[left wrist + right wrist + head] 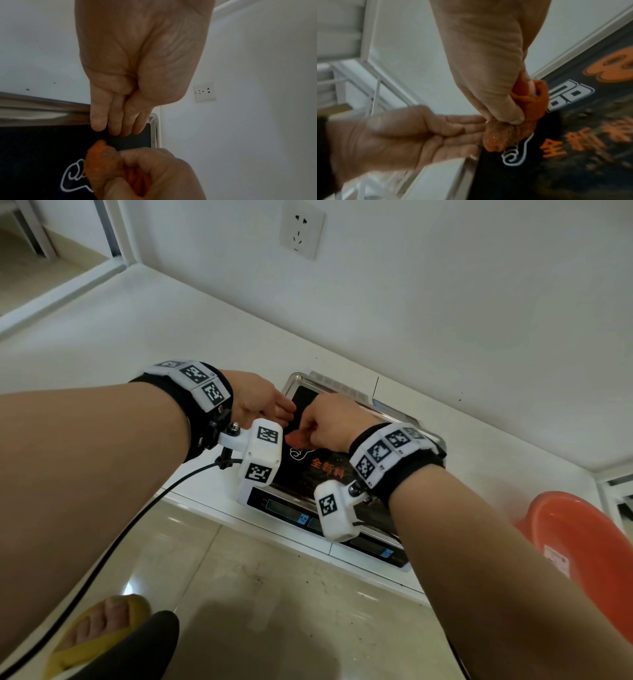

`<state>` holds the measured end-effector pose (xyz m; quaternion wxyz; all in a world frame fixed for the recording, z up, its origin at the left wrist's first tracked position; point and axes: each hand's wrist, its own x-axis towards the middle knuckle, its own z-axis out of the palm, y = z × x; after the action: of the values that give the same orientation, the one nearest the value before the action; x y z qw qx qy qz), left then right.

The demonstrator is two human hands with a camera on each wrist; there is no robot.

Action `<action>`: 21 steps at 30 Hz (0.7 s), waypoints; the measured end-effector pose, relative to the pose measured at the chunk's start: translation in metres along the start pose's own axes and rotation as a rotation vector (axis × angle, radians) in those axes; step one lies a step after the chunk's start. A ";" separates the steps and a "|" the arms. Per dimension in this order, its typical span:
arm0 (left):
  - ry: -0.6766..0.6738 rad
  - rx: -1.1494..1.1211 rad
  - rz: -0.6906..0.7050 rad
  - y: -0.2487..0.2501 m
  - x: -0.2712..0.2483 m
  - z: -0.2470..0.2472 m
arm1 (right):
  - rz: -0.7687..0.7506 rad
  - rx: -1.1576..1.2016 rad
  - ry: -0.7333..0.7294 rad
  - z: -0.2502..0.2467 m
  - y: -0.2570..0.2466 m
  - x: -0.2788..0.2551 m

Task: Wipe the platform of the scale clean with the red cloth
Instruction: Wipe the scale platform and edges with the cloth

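My right hand [329, 422] bunches red cloth [518, 121] in curled fingers, just above scale platform [308, 470], ready to wipe. My left hand [260, 400], fingers straight and together, hovers beside cloth over platform's left rim, probably steadying scale.

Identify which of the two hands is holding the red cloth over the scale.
The right hand: its fingers bunch the red cloth. The left hand holds nothing, fingers straight.

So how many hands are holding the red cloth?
1. The right hand bunches the red cloth over the scale's platform. The left hand, beside it with fingers straight, holds nothing.
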<state>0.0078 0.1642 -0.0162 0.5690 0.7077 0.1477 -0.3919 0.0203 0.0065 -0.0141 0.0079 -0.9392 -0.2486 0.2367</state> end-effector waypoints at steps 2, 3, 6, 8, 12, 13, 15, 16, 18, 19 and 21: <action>-0.005 0.000 -0.003 0.000 0.000 -0.001 | -0.028 0.020 -0.044 0.006 -0.006 -0.003; 0.002 -0.005 0.000 0.000 0.000 -0.001 | -0.036 0.027 -0.084 0.008 -0.007 -0.007; 0.038 -0.022 0.019 0.001 -0.001 0.001 | -0.009 0.071 -0.184 0.004 0.002 -0.019; 0.066 -0.032 0.027 0.003 -0.001 0.006 | 0.041 0.129 -0.110 -0.006 0.017 -0.027; 0.120 -0.069 0.055 0.010 -0.001 0.017 | 0.185 0.196 0.075 -0.016 0.042 -0.027; 0.120 -0.059 0.063 0.011 0.000 0.020 | 0.211 0.190 0.089 -0.013 0.044 -0.026; 0.108 -0.025 0.063 0.011 0.002 0.025 | 0.250 0.174 0.079 -0.004 0.045 -0.023; 0.098 -0.008 0.059 0.010 0.002 0.027 | 0.258 0.166 0.074 0.000 0.045 -0.022; 0.079 0.016 0.056 0.010 0.002 0.028 | 0.244 0.163 0.078 0.006 0.043 -0.025; 0.077 0.025 0.057 0.009 0.003 0.028 | 0.225 0.166 0.069 0.008 0.040 -0.028; 0.088 0.044 0.063 0.007 0.004 0.027 | 0.196 0.200 0.004 0.010 0.035 -0.035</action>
<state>0.0050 0.1362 -0.0153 0.5585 0.7407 0.1415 -0.3456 0.0056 -0.0416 -0.0119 0.0791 -0.9540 -0.1308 0.2580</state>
